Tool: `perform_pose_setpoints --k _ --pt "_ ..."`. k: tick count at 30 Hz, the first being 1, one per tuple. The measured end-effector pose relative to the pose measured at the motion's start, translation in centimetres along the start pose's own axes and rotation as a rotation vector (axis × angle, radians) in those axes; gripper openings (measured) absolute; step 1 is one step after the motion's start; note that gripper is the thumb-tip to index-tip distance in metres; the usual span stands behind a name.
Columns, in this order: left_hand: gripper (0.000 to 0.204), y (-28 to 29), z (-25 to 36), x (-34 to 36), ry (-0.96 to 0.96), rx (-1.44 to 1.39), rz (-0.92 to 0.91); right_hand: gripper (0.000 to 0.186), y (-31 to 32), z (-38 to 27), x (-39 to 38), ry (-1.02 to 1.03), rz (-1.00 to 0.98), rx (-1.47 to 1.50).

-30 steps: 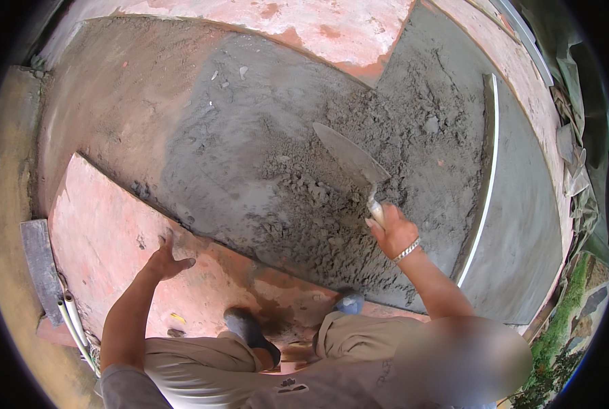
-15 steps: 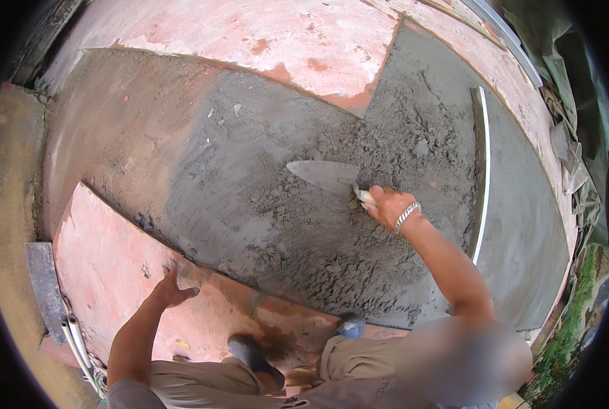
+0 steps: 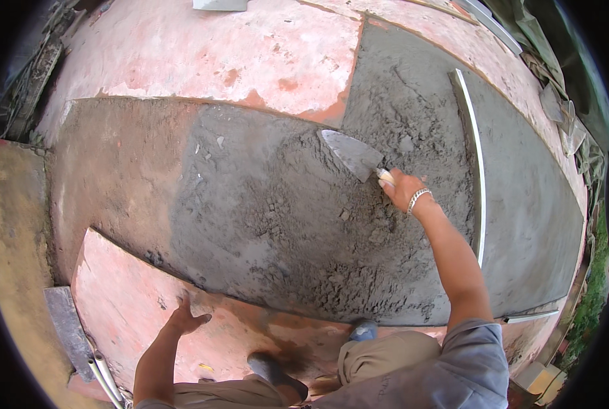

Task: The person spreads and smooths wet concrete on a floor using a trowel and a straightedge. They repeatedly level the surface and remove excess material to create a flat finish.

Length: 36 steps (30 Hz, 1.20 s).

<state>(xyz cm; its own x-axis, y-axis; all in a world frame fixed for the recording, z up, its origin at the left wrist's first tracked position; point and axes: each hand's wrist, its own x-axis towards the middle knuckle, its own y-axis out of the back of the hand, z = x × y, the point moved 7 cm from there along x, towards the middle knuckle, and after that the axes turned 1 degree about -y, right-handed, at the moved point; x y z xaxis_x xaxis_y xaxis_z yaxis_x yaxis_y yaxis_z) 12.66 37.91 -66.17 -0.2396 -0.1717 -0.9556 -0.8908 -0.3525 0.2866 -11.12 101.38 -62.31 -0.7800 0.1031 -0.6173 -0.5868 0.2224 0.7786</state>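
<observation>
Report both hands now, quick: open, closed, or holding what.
Left hand: open, fingers spread, pressed flat on the reddish floor.
Right hand: closed around the handle of a trowel over the wet grey mortar.

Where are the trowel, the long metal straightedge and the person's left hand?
trowel (image 3: pixel 348 153): head view, middle of the flat blade.
straightedge (image 3: pixel 477 170): head view, midway along the pale bar lying on the mortar.
left hand (image 3: pixel 187 317): head view, back of the hand pressed on the pink floor.
</observation>
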Motion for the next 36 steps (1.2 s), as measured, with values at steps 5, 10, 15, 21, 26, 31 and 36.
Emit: perform_pose_setpoints --k 5,10,15,21,26,31,36 --pt "0.129 0.3 0.3 -0.4 0.012 0.037 0.029 0.048 -0.2 7.8 -1.7 -0.098 0.168 0.073" --pt "0.13 0.3 0.6 -0.7 0.001 0.017 0.004 0.05 0.4 12.2 -2.2 -0.27 0.347 0.125" --pt "0.13 0.6 0.9 -0.6 -0.01 0.062 0.003 0.047 4.4 12.6 3.7 -0.295 0.188 0.964" --pt "0.129 0.3 -0.1 0.1 -0.044 0.078 0.023 0.045 1.0 8.5 2.3 -0.256 -0.15 0.775" --pt "0.13 0.3 0.3 0.5 -0.068 0.141 0.012 0.059 -4.6 7.1 -4.5 -0.01 -0.18 0.505" --pt "0.122 3.5 3.3 -2.3 0.078 0.388 -0.135 0.054 -5.0 10.2 -9.0 0.031 -0.074 0.179" --pt "0.108 8.2 10.5 -5.1 -0.019 0.445 -0.085 0.049 1.3 18.9 -5.3 -0.28 0.113 0.257"
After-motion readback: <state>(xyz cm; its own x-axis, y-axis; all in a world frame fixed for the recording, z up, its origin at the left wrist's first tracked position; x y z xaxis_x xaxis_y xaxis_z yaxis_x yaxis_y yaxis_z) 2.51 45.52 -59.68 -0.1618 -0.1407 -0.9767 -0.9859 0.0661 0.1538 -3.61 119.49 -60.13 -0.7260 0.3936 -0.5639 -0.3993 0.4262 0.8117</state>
